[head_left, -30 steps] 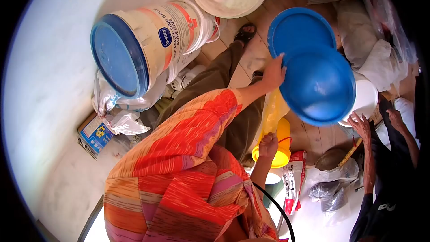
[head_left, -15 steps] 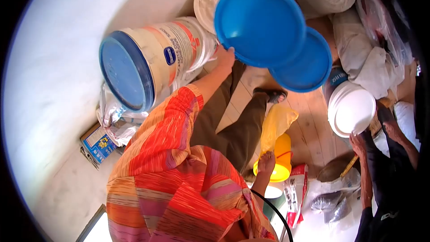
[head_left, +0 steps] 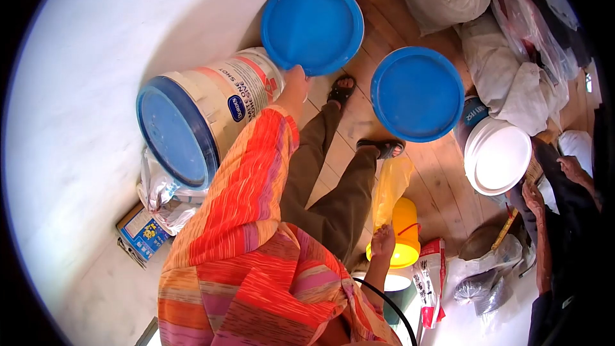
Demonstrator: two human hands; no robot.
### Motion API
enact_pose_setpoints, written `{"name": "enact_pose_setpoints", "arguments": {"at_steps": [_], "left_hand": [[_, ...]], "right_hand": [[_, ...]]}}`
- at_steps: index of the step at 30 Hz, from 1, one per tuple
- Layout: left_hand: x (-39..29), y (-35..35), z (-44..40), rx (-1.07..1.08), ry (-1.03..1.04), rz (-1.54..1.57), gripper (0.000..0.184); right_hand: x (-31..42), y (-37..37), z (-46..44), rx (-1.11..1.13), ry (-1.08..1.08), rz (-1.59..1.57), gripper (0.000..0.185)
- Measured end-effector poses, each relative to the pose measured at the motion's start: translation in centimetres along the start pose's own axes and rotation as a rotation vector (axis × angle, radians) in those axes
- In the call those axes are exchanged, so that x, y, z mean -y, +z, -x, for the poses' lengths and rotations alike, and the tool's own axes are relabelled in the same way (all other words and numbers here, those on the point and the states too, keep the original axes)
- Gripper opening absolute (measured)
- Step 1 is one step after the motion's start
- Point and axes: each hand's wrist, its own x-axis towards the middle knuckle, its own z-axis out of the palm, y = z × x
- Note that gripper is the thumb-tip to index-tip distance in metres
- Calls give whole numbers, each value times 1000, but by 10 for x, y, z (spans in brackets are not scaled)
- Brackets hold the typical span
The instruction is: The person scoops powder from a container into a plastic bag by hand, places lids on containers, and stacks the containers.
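Observation:
My left hand [head_left: 293, 84] is closed on the near rim of a round blue lid [head_left: 312, 27] at the upper left, over the spot of a pale round container top, now hidden. A second blue round lid [head_left: 417, 94] lies apart to the right, above the wooden floor. My right hand [head_left: 384, 241] is closed round the lower end of a translucent yellow plastic bag [head_left: 391, 186], beside a yellow bucket [head_left: 404, 230].
A large bucket with blue lid [head_left: 176, 131] leans by the wall at left. White sacks [head_left: 506, 77] lie at upper right. At right are a white bucket [head_left: 498, 157] and a co-worker's hand [head_left: 533, 197]. A red-white packet [head_left: 430, 279] stands below.
My left hand has carried the blue lid leftward from above the other blue lid to over the pale round top. The yellow bag stays in my right hand. The co-worker's hand is lower.

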Motion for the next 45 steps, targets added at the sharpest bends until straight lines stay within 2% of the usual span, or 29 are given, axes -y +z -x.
{"name": "enact_pose_setpoints", "arguments": {"at_steps": [1, 3, 6, 11, 12, 14, 16, 17, 19, 21, 22, 25, 26, 27, 28, 29, 30, 31, 33, 34, 35, 36, 37, 38, 39, 40, 42, 43, 45], "left_hand": [[2, -7, -13, 60, -4, -24, 32], [-1, -20, -42, 186, -5, -72, 34], [5, -24, -59, 314, -14, -130, 37], [24, -9, -38, -274, 984, -853, 41], [16, -6, -17, -270, 985, -854, 41], [4, 7, 48, 111, 1466, -1076, 52], [0, 32, 49, 302, 1693, -1121, 52], [0, 47, 55, 315, 1806, -1080, 51], [-10, 75, 90, 539, 1625, -1084, 50], [10, 90, 139, 712, 1551, -1189, 49], [34, 102, 178, 1014, 1359, -1309, 47], [122, 119, 277, 1502, 1394, -1474, 45], [154, 120, 307, 1625, 1409, -1406, 52], [186, 121, 336, 1748, 1417, -1335, 60], [225, 128, 346, 1851, 1491, -1156, 66], [267, 136, 349, 1870, 1540, -1300, 67], [294, 142, 349, 1811, 1456, -1630, 67], [309, 151, 338, 1796, 1451, -1625, 67], [320, 159, 313, 1612, 1333, -1821, 61], [290, 162, 309, 1412, 1185, -1662, 58], [241, 167, 297, 1182, 1071, -1500, 55], [202, 160, 240, 1125, 1303, -1239, 51], [134, 144, 223, 839, 1251, -1025, 50], [95, 140, 142, 691, 1526, -828, 49], [41, 117, 93, 418, 1570, -1027, 49], [0, 95, 60, 156, 1705, -1007, 50], [-39, 51, 12, -103, 1543, -1202, 52], [-44, 39, -2, -107, 1547, -1204, 52], [-40, 26, -43, 131, 1163, -1777, 53]], "right_hand": [[2, -2, 1, -6, 1, 3, 18], [4, -3, -1, 129, 6, 2, 24], [4, -2, -2, 140, -3, 6, 25], [1, -9, -8, 144, 12, 17, 25], [1, -11, -11, 177, 24, 3, 25], [3, 3, 5, 156, 18, -10, 25], [1, 18, 24, 113, 27, -48, 24], [4, 20, 33, 84, 31, -73, 23], [-7, -12, 30, 121, -49, -27, 43], [-13, -29, 35, 88, -80, -89, 42], [-12, -28, 26, 130, -66, -69, 41], [-23, -37, 20, 22, -43, -113, 31], [-21, -33, 31, -52, 9, -161, 23], [-31, -48, 22, -8, -17, -144, 19], [-25, -39, 41, -68, -16, -152, 20], [-24, -46, 46, -73, 11, -104, 27], [-26, -54, 47, -31, 4, -127, 34], [-25, -63, 46, 7, 4, -152, 41], [-14, -87, 49, -35, -7, -105, 46], [-20, -95, 53, -54, -4, -89, 50], [-25, -115, 44, 46, 42, -189, 10], [-15, -103, 55, 63, 93, -206, 13], [-24, -115, 43, 73, 38, -238, 16], [-24, -120, 39, 57, 18, -242, 22], [-29, -144, 22, 141, 65, -216, 25], [-27, -134, 25, -1, 36, -136, 27], [-26, -136, 15, 79, 39, -116, 30], [-21, -136, 23, 77, 3, -54, 35], [-12, -131, 22, 67, 14, -49, 38]]}}
